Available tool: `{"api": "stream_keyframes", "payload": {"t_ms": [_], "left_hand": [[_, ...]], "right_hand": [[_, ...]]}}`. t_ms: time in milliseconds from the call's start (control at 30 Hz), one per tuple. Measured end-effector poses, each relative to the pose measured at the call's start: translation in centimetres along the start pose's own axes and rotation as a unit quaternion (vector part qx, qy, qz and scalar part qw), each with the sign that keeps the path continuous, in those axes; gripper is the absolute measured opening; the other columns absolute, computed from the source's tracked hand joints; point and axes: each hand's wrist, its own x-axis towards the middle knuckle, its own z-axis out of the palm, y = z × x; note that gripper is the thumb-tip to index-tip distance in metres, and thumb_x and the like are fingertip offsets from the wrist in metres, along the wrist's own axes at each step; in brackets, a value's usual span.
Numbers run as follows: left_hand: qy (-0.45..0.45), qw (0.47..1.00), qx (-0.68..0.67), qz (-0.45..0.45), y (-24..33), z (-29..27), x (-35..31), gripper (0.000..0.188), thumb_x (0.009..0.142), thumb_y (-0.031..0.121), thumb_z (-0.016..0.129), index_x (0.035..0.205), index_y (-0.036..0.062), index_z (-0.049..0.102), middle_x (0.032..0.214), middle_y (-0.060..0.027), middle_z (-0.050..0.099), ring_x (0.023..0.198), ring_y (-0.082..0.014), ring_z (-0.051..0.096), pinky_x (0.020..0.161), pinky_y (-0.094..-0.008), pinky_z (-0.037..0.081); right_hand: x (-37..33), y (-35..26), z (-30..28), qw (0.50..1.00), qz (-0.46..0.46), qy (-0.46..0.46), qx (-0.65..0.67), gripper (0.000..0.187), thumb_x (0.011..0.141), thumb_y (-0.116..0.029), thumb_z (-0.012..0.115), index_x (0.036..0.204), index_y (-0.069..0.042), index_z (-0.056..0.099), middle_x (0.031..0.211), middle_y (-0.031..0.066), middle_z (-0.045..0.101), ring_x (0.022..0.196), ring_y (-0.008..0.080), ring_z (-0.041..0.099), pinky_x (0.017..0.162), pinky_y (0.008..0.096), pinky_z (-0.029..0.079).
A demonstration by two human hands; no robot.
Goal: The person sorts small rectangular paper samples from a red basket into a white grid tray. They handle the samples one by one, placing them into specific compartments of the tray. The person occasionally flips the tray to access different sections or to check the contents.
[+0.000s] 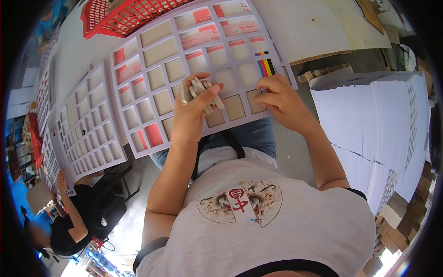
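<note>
A large white sheet [214, 55] with a grid of rectangular openings lies in front of me. Some openings show pink-and-white printing, others plain grey-beige board. My left hand [190, 108] is closed round several small greyish-white board pieces [203, 92], fanned unevenly between thumb and fingers above the near part of the sheet. At the sheet's right edge is my right hand [284, 102], its bent fingers and thumb apart. Its fingertips are by a grey-beige opening [255, 100], just below colored print stripes [266, 67]. I make out nothing between them.
A red plastic basket [129, 18] stands behind the sheet. Another gridded sheet [90, 120] lies to the left, where a seated person [69, 221] works. Tall stacks of white paper [364, 134] rise at the right, beside the table's edge.
</note>
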Motion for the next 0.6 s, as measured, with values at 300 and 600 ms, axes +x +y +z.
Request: {"api": "stream_keyframes", "payload": {"t_ms": [300,600], "left_hand": [[-0.101,0.990,-0.063,-0.082,-0.3,1.9,-1.7,0.050,0.083,0.014,0.077,0.125,0.0046,0.050,0.107,-0.0077,0.061,0.100,-0.0198,0.064,0.073,-0.0308,0.053],[-0.121,0.984,-0.065,-0.113,-1.3,1.5,-2.1,0.045,0.086,0.016,0.068,0.125,0.0031,0.049,0.111,-0.0114,0.061,0.097,-0.0243,0.066,0.077,-0.0378,0.057]], "right_hand": [[1.4,-4.7,0.3,0.974,0.052,0.067,0.208,0.049,0.078,-0.022,0.079,0.121,-0.009,0.061,0.113,0.0107,0.056,0.108,0.0290,0.055,0.088,0.0365,0.048],[1.0,-4.3,0.2,0.900,0.133,0.038,0.414,0.042,0.076,-0.004,0.076,0.116,-0.008,0.065,0.101,0.0065,0.059,0.087,0.0161,0.059,0.078,0.0296,0.051]]}}
